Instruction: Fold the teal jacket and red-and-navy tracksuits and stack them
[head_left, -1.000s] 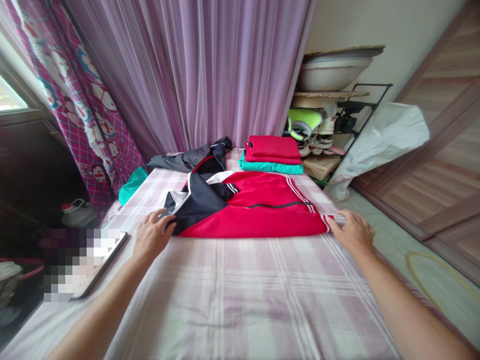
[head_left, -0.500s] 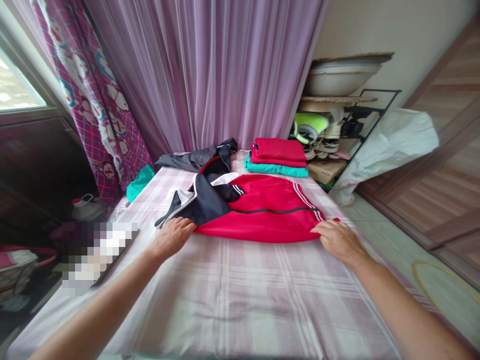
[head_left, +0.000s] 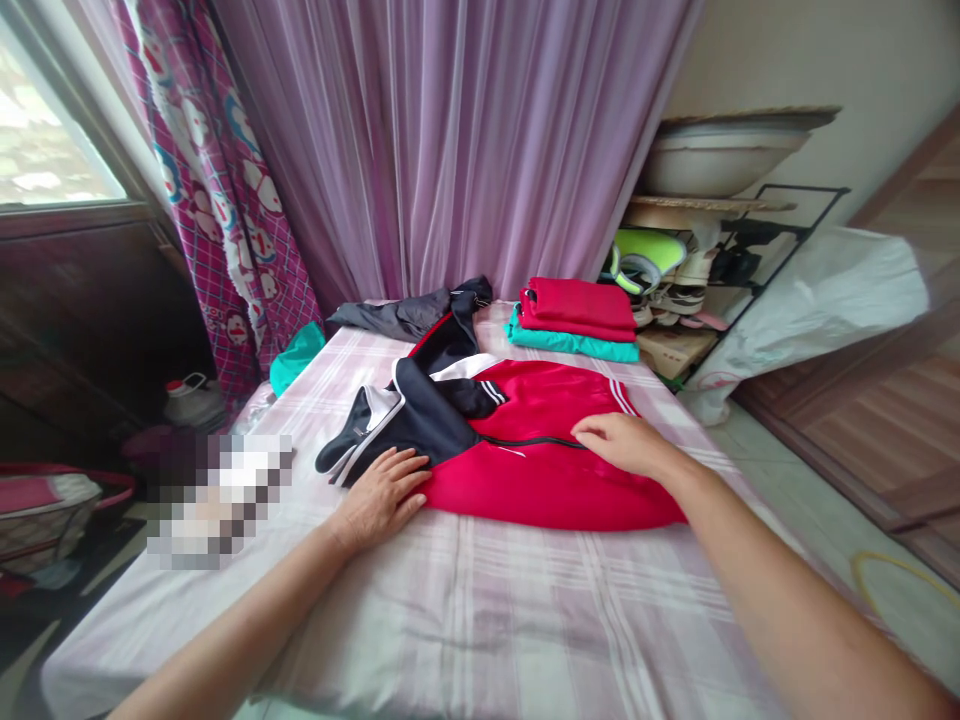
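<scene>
A red and navy zip jacket with white stripes lies front up on the bed, one navy sleeve folded across its chest. Its collar points left and its hem right. My left hand rests flat on the navy shoulder at the near edge, fingers spread, holding nothing. Over the red lower front, by the black zip, is my right hand; its fingers reach left, slightly bent and apart, with no cloth gripped between them.
Folded red clothes sit on folded teal cloth at the far side. Dark grey clothing lies beyond the jacket. A shoe rack and white plastic bag stand right. A plaid sheet covers the bed.
Both hands have let go of the jacket's near edge. My left hand now lies flat on it; my right has moved from the hem corner inward to the zip. The view has shifted slightly left.
</scene>
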